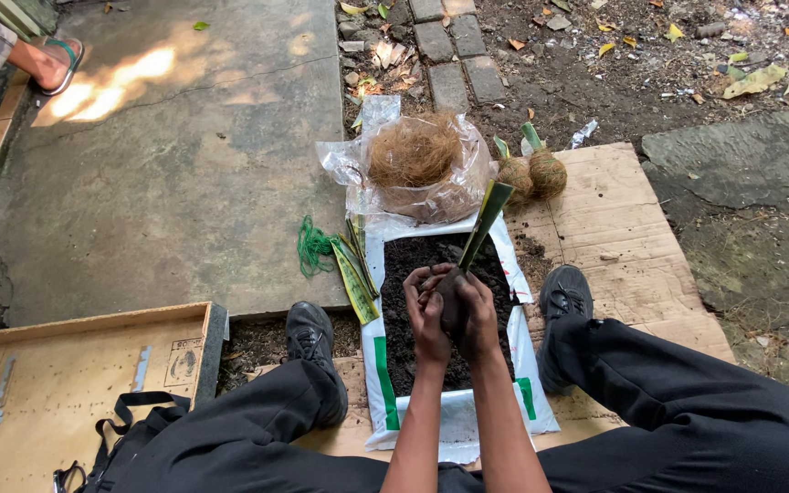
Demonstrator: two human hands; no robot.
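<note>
Two hands, the left hand (429, 315) and right hand (477, 315), squeeze a dirt ball (452, 301) with a green leaf (484, 222) between them, above the soil bag (454, 415).

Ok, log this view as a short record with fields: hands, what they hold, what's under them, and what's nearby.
left hand: cupped around a dark soil ball
right hand: cupped on the other side
held: soil ball with a green and yellow leaf cutting sticking up
under hands: opened white bag spread with dark soil
nearby: clear bag of coconut fibre, two fibre-wrapped balls, green string
</note>
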